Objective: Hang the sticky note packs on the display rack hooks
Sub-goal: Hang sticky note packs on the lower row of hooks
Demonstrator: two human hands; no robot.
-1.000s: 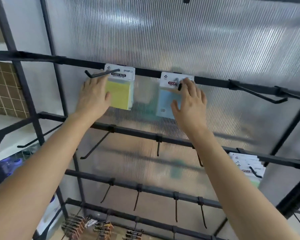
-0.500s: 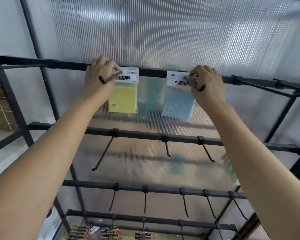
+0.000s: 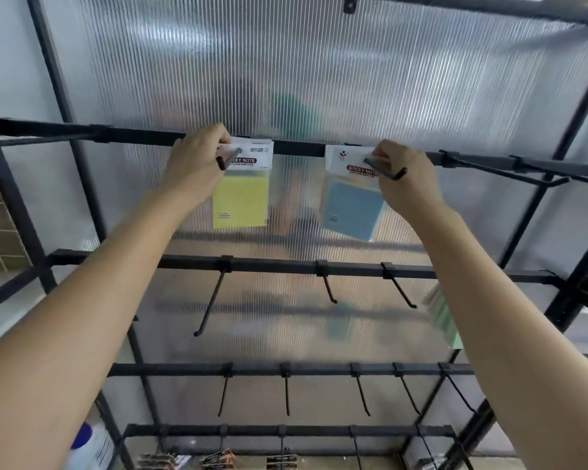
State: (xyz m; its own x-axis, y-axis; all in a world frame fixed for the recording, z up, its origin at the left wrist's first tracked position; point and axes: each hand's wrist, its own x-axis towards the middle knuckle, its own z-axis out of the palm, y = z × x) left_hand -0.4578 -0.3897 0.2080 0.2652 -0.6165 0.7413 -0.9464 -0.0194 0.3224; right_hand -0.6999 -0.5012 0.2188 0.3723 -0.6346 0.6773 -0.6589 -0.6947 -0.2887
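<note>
Fingers of the left hand [image 3: 197, 167] are clamping the yellow sticky note pack [image 3: 241, 201], those of the right hand [image 3: 404, 178] the blue sticky note pack [image 3: 350, 208], both already hanging beneath the top crossbar [image 3: 299, 149]. The hooks [image 3: 211, 300] below it are waiting bare.

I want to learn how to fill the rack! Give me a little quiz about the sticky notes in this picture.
1. Which pack does the left hand grip?
A. red pack
B. yellow pack
C. black pack
2. True or false: the blue pack, which the right hand pinches, is at the lowest bar.
3. Fill in: the yellow pack's white header says "STICKY ___".

Key: 1 B. 2 false, it is up at the top bar. 3 NOTE.
</note>
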